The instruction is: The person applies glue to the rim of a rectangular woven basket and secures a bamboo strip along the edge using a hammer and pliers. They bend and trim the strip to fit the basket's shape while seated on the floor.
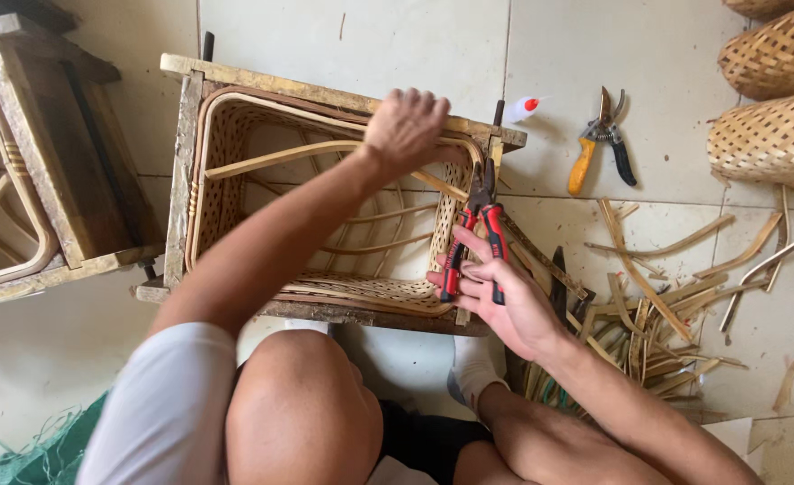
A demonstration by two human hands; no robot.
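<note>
Two hands share the work: the left hand [406, 128] clamps the basket [325, 202] rim inside its wooden frame [181, 171], while the right hand [496, 292], closed around red-handled pliers [475, 235], should bite squarely at that corner.

Bright, even daylight, soft shadows under the frame, sharp focus, slight wide-angle bending at edges.

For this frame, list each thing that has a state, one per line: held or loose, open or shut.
Left hand: gripping the far rim of the woven basket.
Right hand: holding the red-handled pliers.
Pliers: jaws at the rim; open or shut unclear.
Yellow-handled shears: loose on floor, handles spread.
Small bottle: lying down, red cap on.
</note>
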